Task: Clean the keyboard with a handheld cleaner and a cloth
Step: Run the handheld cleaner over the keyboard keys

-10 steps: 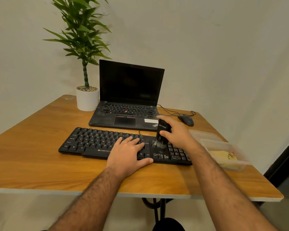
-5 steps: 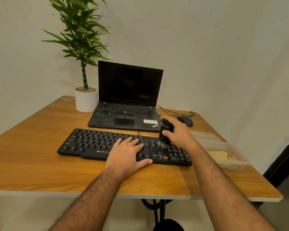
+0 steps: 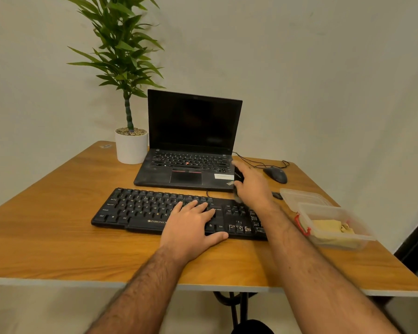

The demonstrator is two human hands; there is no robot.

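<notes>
Two steps are judged unfinished: the cleaner (image 3: 238, 177) is gripped by the right hand (image 3: 252, 185) over the keyboard (image 3: 140, 208), steadied by flat left-hand fingers (image 3: 198, 207); the cloth (image 3: 331, 226), right of them, is untouched.

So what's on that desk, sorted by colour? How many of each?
Black: 4, the keyboard, laptop, mouse, handheld cleaner
White: 1, the plant pot
Clear: 1, the plastic box
Total: 6
</notes>
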